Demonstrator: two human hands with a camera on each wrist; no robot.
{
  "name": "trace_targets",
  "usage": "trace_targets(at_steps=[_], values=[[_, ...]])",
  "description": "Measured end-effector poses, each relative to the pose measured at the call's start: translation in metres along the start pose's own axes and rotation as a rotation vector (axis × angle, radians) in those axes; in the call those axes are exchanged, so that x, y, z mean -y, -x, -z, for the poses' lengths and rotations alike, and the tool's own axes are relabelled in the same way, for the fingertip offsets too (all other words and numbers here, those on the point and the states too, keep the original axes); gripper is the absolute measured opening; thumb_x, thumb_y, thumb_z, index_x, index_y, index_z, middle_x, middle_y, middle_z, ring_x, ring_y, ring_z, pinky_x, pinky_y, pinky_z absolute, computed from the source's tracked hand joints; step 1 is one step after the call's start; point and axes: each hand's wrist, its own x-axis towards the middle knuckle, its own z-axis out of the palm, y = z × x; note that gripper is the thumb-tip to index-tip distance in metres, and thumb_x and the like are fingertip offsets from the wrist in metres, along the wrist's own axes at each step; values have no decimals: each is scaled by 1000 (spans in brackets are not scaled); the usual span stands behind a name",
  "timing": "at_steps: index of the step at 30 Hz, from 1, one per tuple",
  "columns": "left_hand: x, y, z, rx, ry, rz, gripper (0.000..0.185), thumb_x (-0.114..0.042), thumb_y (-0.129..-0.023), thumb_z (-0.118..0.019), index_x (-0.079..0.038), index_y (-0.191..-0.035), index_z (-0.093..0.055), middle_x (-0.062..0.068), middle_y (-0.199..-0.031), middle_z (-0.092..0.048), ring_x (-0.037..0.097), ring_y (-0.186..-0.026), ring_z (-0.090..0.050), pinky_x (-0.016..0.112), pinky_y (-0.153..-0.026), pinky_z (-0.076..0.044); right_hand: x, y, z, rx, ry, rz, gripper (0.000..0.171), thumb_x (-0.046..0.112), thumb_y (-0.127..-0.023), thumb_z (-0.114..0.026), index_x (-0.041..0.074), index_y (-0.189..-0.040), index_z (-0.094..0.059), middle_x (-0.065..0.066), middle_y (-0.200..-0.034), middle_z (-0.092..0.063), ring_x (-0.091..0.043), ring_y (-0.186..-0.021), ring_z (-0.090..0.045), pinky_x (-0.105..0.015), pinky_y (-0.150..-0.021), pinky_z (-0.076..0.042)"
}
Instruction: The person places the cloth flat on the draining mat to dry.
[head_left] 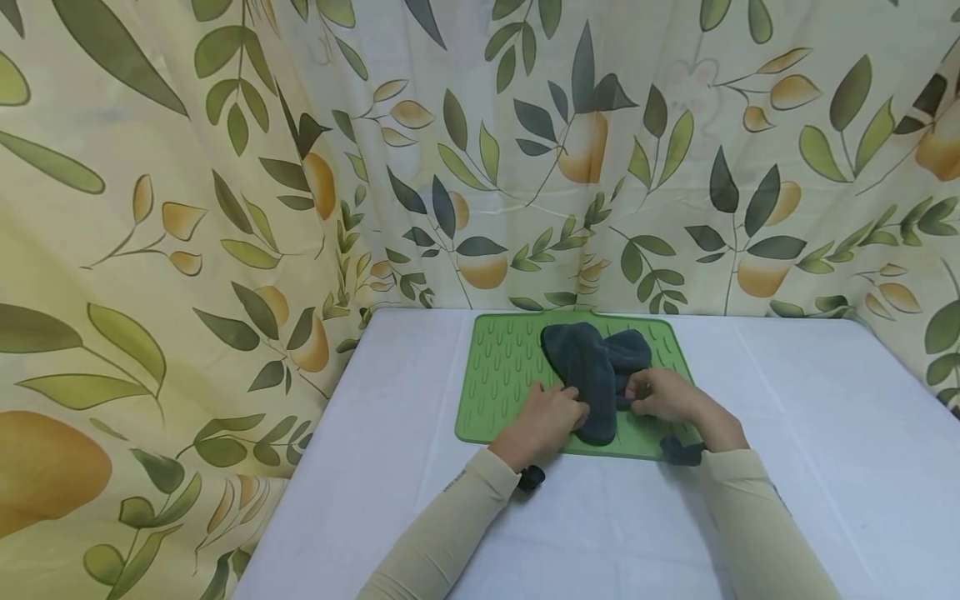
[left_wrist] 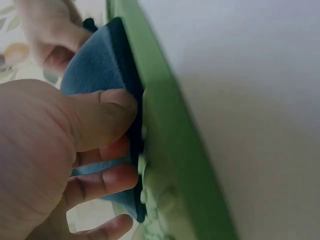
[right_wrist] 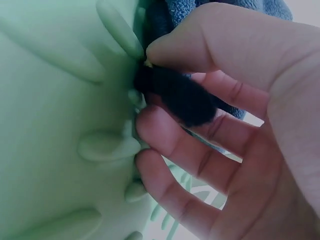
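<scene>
A dark blue plush cloth (head_left: 594,383) lies in overlapping folds on the green mat (head_left: 498,379), one long rounded strip toward the mat's front edge. My left hand (head_left: 542,419) holds the left side of that strip. In the left wrist view, its thumb (left_wrist: 117,112) and bent fingers meet at the cloth's edge (left_wrist: 97,65), low over the mat. From the right, my right hand (head_left: 667,395) pinches a small end of the cloth between thumb and fingers. The right wrist view shows this dark end (right_wrist: 187,97) sticking out below the thumb, close to the mat's raised ridges.
The mat lies on a white-covered table (head_left: 795,400), near its back edge. A curtain (head_left: 480,167) with leaf and fruit print hangs behind the table and on its left. Small black objects sit by the left wrist (head_left: 532,479) and right wrist (head_left: 681,452).
</scene>
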Motion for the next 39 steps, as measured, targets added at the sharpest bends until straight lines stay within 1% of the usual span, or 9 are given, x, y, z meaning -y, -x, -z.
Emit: trace_targets(at_steps=[6,11,16,20,23,28,33,36,39], values=[[15,3,1,14,61,29,22,-15,-101,-63,-26,-83,-56,-8,-93,-55,13,-91,-55,47,-101,-45,-4,1,4,-17,-6,27,8,4,-84,-70,7,-91,-68,-3,-84,-64,-16,-74,-52,-31,-63,-44],[19,1,0,-30,108,93,6,-28,-103,-61,-27,-103,-67,-7,-106,-65,14,-100,-63,46,-99,-47,-3,2,6,-11,-15,22,8,5,-85,-69,6,-93,-68,-4,-86,-64,-17,-76,-53,-31,-64,-45],[14,-4,-4,-8,142,214,49,-52,-99,-62,-23,-139,-59,-3,-136,-63,17,-125,-61,48,-107,-46,-3,2,6,-9,-19,14,8,4,-86,-69,6,-93,-68,-5,-87,-64,-17,-77,-53,-32,-65,-45],[8,-7,-9,7,149,309,63,-60,-98,-58,-17,-145,-57,1,-145,-58,20,-134,-55,48,-110,-45,-5,1,5,-7,-18,23,8,4,-86,-69,6,-94,-68,-5,-89,-65,-17,-78,-54,-32,-66,-45],[4,-9,-11,-18,178,343,54,-57,-97,-63,-18,-133,-66,2,-139,-60,21,-131,-57,48,-108,-46,-5,1,5,-2,-20,29,8,4,-86,-68,6,-94,-68,-5,-89,-65,-17,-79,-54,-32,-66,-45],[2,-10,-11,-79,279,350,20,-44,-94,-73,-24,-90,-75,-3,-110,-65,18,-109,-62,50,-104,-47,-3,1,7,0,-11,28,8,4,-86,-69,6,-93,-68,-5,-88,-65,-17,-78,-53,-31,-66,-44],[5,-9,-8,-115,286,317,27,-31,-96,-71,-24,-70,-66,-8,-90,-62,13,-94,-61,51,-102,-48,-3,2,9,-4,0,31,7,4,-86,-69,6,-93,-67,-5,-88,-65,-18,-78,-53,-30,-66,-44],[10,-7,-6,-149,295,299,36,-26,-94,-71,-24,-60,-57,-11,-76,-53,8,-77,-54,38,-85,-50,-3,2,9,-9,-7,34,7,4,-87,-69,7,-94,-68,-5,-89,-65,-17,-79,-53,-31,-67,-44],[20,-5,-4,-189,379,309,44,-21,-92,-69,-21,-55,-44,-10,-62,-37,7,-59,-37,25,-60,-37,-6,4,9,-23,-17,44,8,5,-88,-70,7,-95,-68,-6,-91,-65,-18,-80,-54,-32,-68,-45]])
